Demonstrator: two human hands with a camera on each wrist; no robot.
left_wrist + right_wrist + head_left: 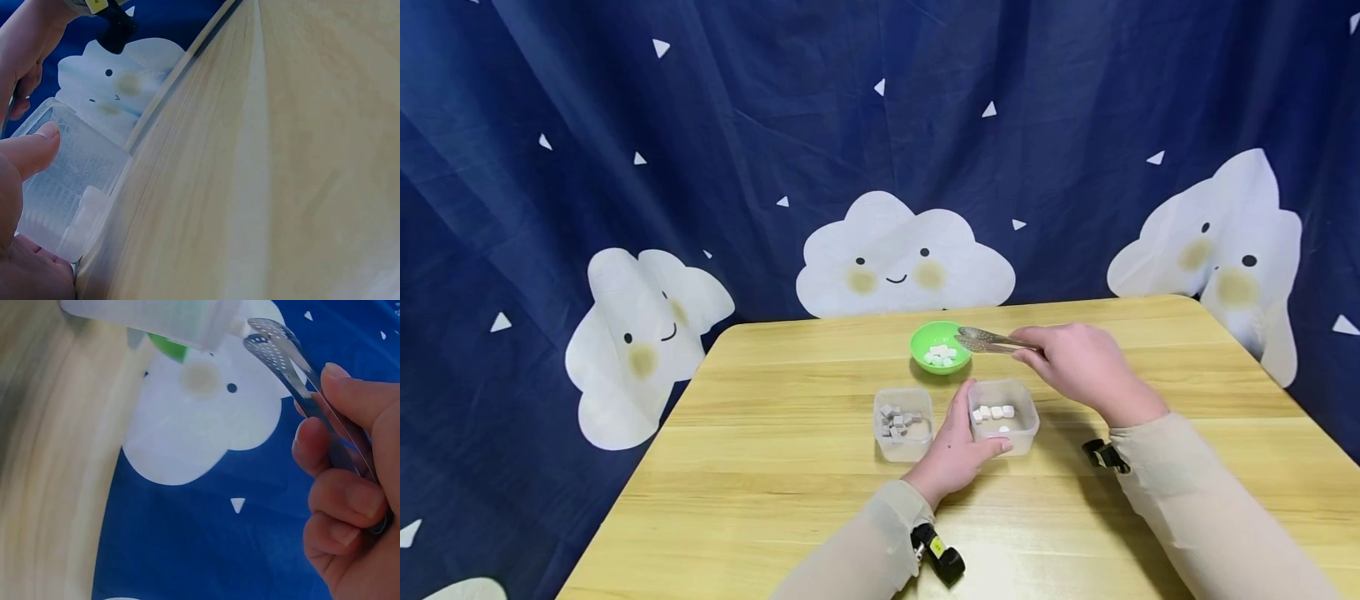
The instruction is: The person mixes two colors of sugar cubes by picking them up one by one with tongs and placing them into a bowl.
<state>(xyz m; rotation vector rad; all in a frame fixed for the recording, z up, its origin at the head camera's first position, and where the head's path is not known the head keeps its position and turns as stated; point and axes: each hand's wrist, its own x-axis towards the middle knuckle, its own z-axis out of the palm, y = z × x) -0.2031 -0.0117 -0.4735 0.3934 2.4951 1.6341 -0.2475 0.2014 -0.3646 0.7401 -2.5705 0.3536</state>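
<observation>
got metal tongs (988,340) pinched in the right hand (1081,365), near the green bowl (919,343) of white cubes (942,356), plus a clear tub (1022,441) gripped in the left hand (953,454)

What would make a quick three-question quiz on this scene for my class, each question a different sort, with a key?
1. Fill in the blank: The right grip holds a pair of metal ____.
2. True or false: The left grip holds the container of grey cubes.
3. Multiple choice: What colour is the bowl?
a) yellow
b) green
c) red

Key
1. tongs
2. False; it holds the container of white pieces.
3. b) green
</observation>
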